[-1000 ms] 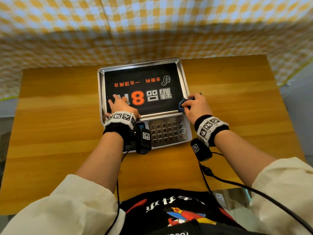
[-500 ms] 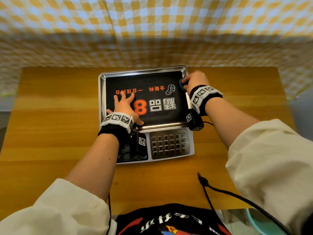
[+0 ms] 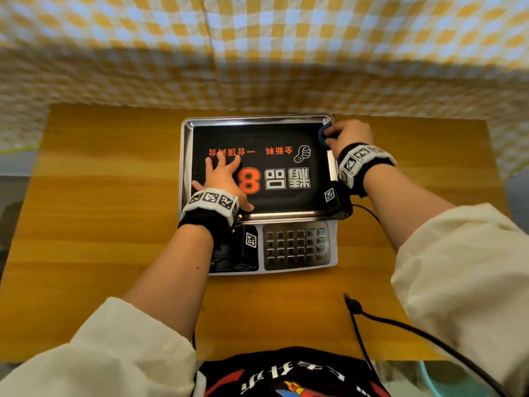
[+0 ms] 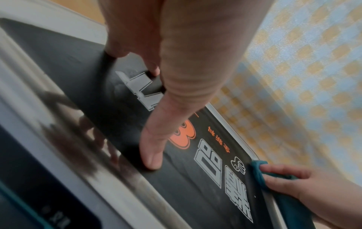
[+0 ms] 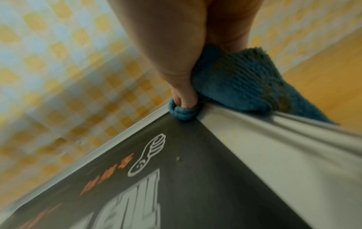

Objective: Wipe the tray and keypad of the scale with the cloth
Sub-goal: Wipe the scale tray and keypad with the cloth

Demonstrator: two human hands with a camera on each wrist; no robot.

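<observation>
A scale sits mid-table, its steel tray [image 3: 185, 156] lined with a black printed sheet [image 3: 274, 190]. The keypad [image 3: 296, 245] lies at the scale's near right. My left hand [image 3: 221, 174] lies flat with spread fingers on the sheet's left part, thumb [image 4: 151, 155] pressed down. My right hand [image 3: 347, 134] grips a blue cloth [image 3: 323, 136] at the tray's far right corner. In the right wrist view the cloth [image 5: 235, 86] drapes over the tray's rim [image 5: 254, 128], a fold pinched into the corner.
The wooden table [image 3: 100, 224] stretches bare on both sides of the scale. A yellow checked curtain [image 3: 257, 53] hangs behind the far edge. A black cable [image 3: 400, 325] trails over the near right of the table.
My right hand slid the cloth along the tray's right edge from the near corner to the far corner. The left hand stayed pressed on the sheet.
</observation>
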